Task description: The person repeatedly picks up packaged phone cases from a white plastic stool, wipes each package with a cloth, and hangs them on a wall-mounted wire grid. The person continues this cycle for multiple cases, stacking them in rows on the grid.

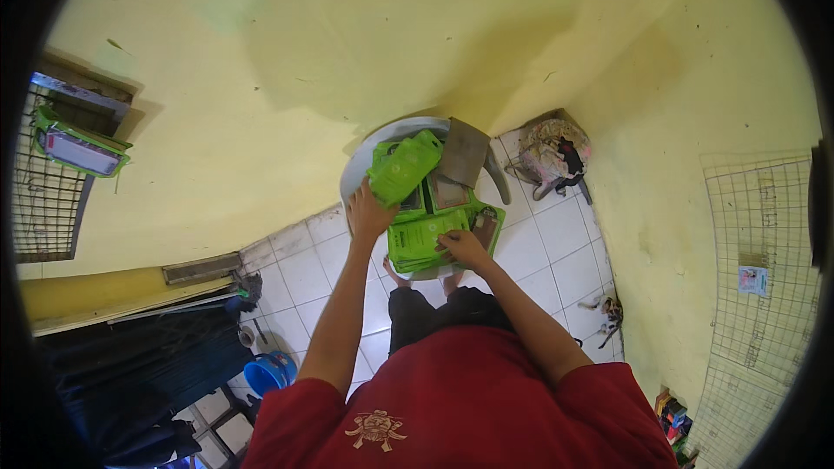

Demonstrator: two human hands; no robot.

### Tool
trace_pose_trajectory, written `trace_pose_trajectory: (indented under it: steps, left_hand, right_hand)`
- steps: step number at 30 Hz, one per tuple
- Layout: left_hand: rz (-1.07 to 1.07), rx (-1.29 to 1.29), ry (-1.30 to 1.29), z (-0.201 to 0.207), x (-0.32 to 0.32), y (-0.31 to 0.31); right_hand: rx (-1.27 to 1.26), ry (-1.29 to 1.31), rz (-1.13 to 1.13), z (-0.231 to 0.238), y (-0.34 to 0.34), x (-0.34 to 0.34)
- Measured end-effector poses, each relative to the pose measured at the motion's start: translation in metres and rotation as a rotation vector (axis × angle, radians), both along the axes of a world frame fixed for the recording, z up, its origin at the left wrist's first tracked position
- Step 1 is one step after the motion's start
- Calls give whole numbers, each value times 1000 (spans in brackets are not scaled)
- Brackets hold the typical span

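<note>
A white plastic chair (352, 175) in front of me bears several flat green packets. My left hand (369, 211) is closed on the lower left end of a green packet (408, 165), which is tilted above the others. My right hand (466, 249) has its fingers bent and closed on the right edge of the top packet in a green stack (426, 241) at the near side of the seat. Between the hands and the chair's back lie green packets with dark and clear windows (450, 194). A brown cardboard piece (464, 152) leans at the chair's right side.
A bundle of patterned cloth (553, 152) sits in the corner on the tiled floor (556, 230). A cat (611, 311) is by the right wall. At left are a blue bucket (270, 373) and dark hanging cloth (148, 365). Wire grids (756, 234) hang on the walls.
</note>
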State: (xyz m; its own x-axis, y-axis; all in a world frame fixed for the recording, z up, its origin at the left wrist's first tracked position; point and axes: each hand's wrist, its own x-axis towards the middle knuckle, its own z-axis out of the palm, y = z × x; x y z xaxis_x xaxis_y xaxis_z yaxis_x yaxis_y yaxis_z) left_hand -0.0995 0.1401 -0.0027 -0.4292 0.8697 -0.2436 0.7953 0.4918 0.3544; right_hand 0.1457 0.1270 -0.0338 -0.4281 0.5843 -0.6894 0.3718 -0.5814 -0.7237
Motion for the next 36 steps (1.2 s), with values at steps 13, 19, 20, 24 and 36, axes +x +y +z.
trace_pose_trajectory:
  steps: [13, 19, 20, 24, 36]
  left_hand:
    - [119, -131, -1768, 31, 35, -132]
    - [159, 65, -1141, 62, 33, -111]
    - [195, 85, -1147, 64, 31, -109]
    - [255, 106, -1055, 62, 24, -110]
    - [458, 196, -1069, 74, 23, -134]
  right_hand:
    - [295, 98, 27, 58, 13, -17]
    - [283, -6, 201, 55, 9, -18]
    - [228, 45, 203, 47, 13, -19]
    - [296, -135, 15, -9, 58, -23]
    - [729, -445, -156, -89, 158, 3]
